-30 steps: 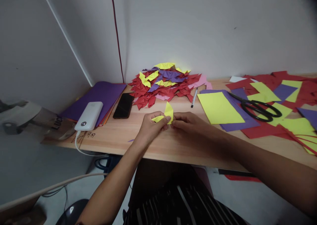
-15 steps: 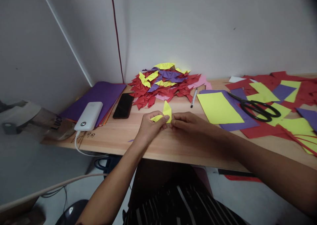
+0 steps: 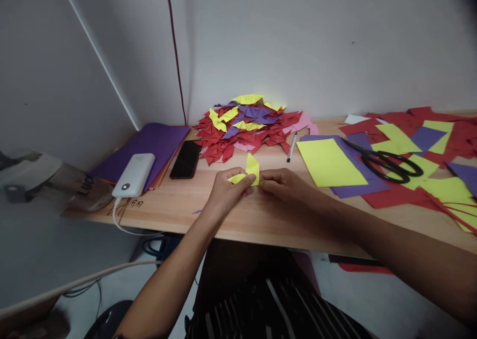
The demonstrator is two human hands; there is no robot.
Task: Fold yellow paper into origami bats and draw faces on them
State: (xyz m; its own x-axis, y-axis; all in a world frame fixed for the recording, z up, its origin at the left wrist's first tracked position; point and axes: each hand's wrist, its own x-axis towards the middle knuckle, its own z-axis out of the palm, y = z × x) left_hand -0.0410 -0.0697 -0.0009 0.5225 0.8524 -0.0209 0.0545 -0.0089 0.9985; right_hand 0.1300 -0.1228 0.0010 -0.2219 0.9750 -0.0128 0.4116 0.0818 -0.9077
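Between my hands, above the front part of the table, is a small piece of folded yellow paper (image 3: pixel 253 165) with one pointed flap standing up and another stretching left. My left hand (image 3: pixel 233 185) pinches it, thumb pressed across the front. My right hand (image 3: pixel 279 182) is closed at the paper's right edge, thumb and fingers together; its fingertips partly hide that edge. Behind the hands lies a heap of folded paper shapes (image 3: pixel 223 142), red, purple, yellow and pink, some with small drawn faces.
Right of the heap lie a pen (image 3: pixel 292 147), a yellow sheet stack (image 3: pixel 328 165) on purple paper, and black scissors (image 3: pixel 395 166) among red, yellow and purple scraps. Leftward are a phone (image 3: pixel 185 159), a white power bank (image 3: pixel 134 175) with a cable, and purple sheets (image 3: pixel 164 135).
Both hands and the folded yellow paper have shifted very slightly to the right. The grip looks the same, and the things on the table have stayed put.
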